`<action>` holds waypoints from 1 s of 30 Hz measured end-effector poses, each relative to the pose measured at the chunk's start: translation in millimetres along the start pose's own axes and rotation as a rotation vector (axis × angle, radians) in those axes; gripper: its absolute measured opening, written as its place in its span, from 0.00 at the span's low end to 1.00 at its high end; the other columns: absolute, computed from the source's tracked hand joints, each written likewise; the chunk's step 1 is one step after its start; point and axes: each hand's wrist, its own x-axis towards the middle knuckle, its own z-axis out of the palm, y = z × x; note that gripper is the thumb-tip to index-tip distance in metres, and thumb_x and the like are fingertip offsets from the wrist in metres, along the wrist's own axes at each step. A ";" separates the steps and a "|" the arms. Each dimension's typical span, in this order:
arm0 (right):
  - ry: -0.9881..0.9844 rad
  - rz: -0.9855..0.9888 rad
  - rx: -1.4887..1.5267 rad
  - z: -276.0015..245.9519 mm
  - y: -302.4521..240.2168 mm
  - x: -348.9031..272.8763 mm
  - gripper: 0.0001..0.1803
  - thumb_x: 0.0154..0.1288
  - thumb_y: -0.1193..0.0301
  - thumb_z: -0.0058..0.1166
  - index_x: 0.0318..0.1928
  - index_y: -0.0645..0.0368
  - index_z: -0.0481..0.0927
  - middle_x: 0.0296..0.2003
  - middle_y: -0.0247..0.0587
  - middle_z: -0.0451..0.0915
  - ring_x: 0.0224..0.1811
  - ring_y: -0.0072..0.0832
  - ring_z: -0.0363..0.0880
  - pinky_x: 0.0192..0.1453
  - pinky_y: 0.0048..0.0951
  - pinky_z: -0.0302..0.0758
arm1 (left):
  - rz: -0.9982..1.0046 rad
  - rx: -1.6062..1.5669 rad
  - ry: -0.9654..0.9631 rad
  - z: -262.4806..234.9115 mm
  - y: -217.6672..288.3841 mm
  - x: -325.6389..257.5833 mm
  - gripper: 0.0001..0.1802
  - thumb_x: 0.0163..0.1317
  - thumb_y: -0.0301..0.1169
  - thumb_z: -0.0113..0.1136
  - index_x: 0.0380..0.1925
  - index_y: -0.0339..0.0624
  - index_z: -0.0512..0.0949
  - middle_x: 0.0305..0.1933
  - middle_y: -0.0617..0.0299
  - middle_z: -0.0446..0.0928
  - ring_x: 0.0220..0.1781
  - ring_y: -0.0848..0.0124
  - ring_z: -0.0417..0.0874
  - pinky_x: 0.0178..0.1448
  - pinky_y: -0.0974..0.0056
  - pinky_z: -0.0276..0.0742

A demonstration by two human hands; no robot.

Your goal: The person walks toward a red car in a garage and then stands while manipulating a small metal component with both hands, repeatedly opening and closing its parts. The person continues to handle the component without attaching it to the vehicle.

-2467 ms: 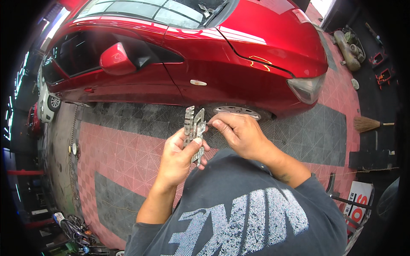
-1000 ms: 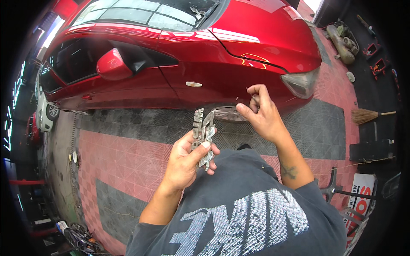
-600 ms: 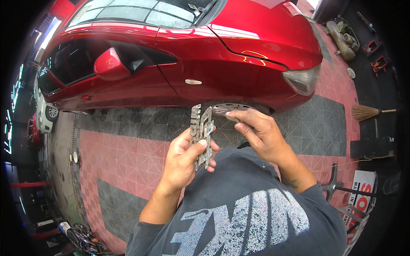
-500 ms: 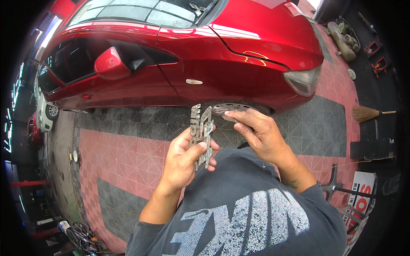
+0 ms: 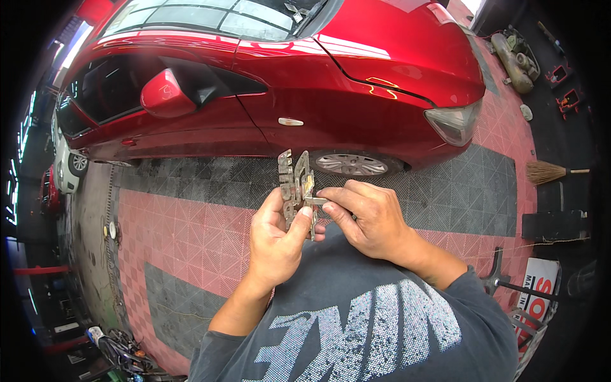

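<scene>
Now our left hand [image 5: 277,235] pinches two notched, greyish strips [image 5: 286,170] between thumb and fingers, before the red car [image 5: 267,118]. Next comes a small, flat grey piece [image 5: 317,200], touching or nearly touching the right-hand strip, pinched by our right hand's [image 5: 372,219] fingertips. We judge that pressing hard could snap a strip; a slack left thumb could drop one.

Left hand [image 5: 272,240] raised, closed in a grip, left thumb [image 5: 300,225] pressed along the front, fingertips [image 5: 320,231] curled behind. Right hand [image 5: 374,219] close beside it, 2 digits pinching: right index finger [image 5: 340,197] pointing left, right thumb [image 5: 342,218] just below. Left forearm [image 5: 240,304] angles up and inward; right forearm [image 5: 436,260] slants up-left.
</scene>
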 end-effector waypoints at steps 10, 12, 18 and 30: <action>0.012 0.000 -0.089 2.8 9.0 7.7 0.11 0.73 0.59 0.71 0.44 0.51 0.93 0.28 0.37 0.85 0.29 0.40 0.88 0.31 0.43 0.80 | 0.003 0.049 0.045 3.5 0.1 1.3 0.12 0.82 0.22 0.58 0.61 0.30 0.76 0.51 0.53 0.87 0.38 0.72 0.91 0.41 0.67 0.93; -0.007 0.006 -0.111 0.7 7.8 10.0 0.11 0.74 0.59 0.71 0.43 0.51 0.93 0.27 0.37 0.85 0.28 0.41 0.87 0.31 0.43 0.80 | 0.005 0.053 0.054 2.6 -2.1 0.6 0.13 0.82 0.23 0.58 0.61 0.30 0.76 0.50 0.54 0.87 0.38 0.72 0.91 0.41 0.67 0.92; 0.054 0.042 -0.098 -0.2 18.9 14.8 0.12 0.75 0.58 0.69 0.43 0.52 0.93 0.27 0.37 0.85 0.28 0.42 0.87 0.30 0.45 0.79 | -0.036 0.088 0.071 2.7 -1.4 1.5 0.11 0.82 0.25 0.60 0.58 0.33 0.77 0.47 0.59 0.84 0.40 0.75 0.90 0.44 0.68 0.92; 0.138 0.053 -0.207 1.8 23.1 20.0 0.09 0.75 0.64 0.68 0.45 0.55 0.93 0.30 0.40 0.87 0.30 0.41 0.87 0.34 0.41 0.80 | -0.032 0.051 0.065 -1.1 -2.7 -1.4 0.12 0.82 0.27 0.61 0.59 0.33 0.77 0.48 0.57 0.86 0.40 0.73 0.90 0.43 0.67 0.92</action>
